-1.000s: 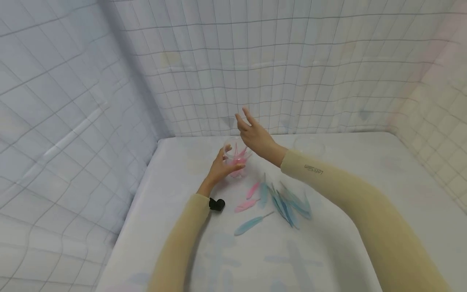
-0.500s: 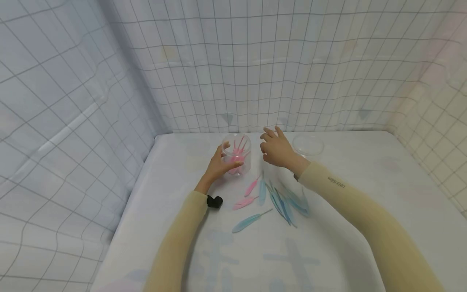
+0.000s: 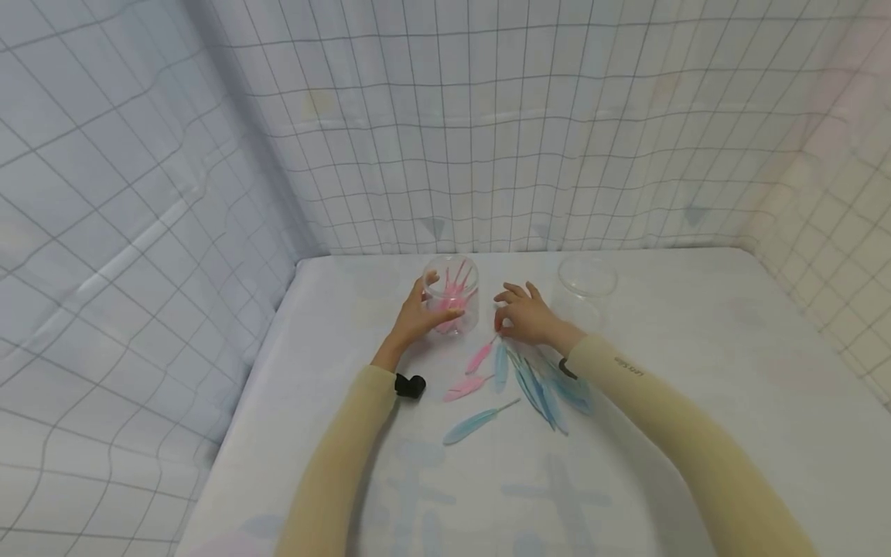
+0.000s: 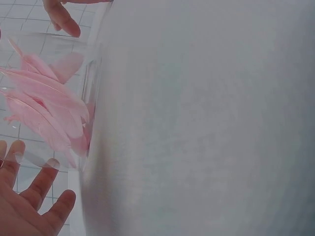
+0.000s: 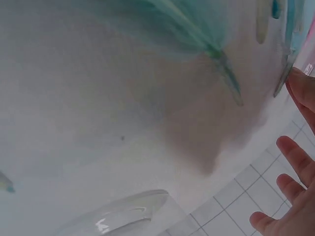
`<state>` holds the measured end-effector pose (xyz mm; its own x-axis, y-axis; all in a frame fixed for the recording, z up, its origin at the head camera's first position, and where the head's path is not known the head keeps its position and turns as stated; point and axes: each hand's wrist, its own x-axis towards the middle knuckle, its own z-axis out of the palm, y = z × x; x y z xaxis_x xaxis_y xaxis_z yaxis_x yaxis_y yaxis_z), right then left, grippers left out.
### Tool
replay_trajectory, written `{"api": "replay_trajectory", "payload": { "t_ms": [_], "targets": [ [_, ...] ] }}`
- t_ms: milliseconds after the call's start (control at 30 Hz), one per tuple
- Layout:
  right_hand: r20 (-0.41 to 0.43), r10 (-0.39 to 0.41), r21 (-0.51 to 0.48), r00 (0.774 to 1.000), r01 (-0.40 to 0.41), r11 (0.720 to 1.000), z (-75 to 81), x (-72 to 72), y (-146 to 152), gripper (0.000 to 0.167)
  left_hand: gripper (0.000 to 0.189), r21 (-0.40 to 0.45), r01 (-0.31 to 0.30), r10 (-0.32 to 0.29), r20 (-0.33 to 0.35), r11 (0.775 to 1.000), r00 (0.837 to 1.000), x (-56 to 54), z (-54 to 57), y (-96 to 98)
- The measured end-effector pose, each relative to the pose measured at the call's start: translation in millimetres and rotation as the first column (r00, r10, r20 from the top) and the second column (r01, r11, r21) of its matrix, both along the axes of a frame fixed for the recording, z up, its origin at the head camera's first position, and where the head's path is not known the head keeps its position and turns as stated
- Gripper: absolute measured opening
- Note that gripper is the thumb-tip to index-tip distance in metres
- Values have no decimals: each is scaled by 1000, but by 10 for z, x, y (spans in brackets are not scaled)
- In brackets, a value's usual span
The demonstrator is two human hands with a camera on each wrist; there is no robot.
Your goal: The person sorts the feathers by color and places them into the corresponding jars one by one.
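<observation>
Your left hand (image 3: 412, 319) curves thumb and fingers around a clear jar (image 3: 472, 316), pink feathers (image 3: 454, 294) inside, quills up. Toward the right, a loose pink feather (image 3: 479, 359) points its quill at your right hand's (image 3: 527, 319) close-set fingertips (whether they pinch it, I cannot tell). Blue feathers (image 3: 541, 396) lie nearer you; a second jar (image 3: 588, 294) stands farther right.
</observation>
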<state>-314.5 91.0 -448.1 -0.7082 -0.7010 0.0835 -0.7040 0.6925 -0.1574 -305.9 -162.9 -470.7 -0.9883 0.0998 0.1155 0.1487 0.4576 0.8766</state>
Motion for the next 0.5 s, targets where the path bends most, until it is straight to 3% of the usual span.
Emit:
{"api": "replay_trajectory", "payload": {
  "t_ms": [133, 300, 500],
  "targets": [
    [31, 10, 6, 999, -10, 1000, -28, 1, -1, 7, 100, 3, 7, -7, -13, 1000, 1000, -8, -9, 3],
    [87, 21, 99, 996, -30, 995, -25, -14, -46, 11, 99, 8, 12, -12, -28, 1000, 1000, 4, 8, 2],
    [49, 85, 222, 995, -94, 970, -22, 8, -104, 16, 99, 1, 19, -19, -23, 1000, 1000, 21, 9, 16]
  ]
}}
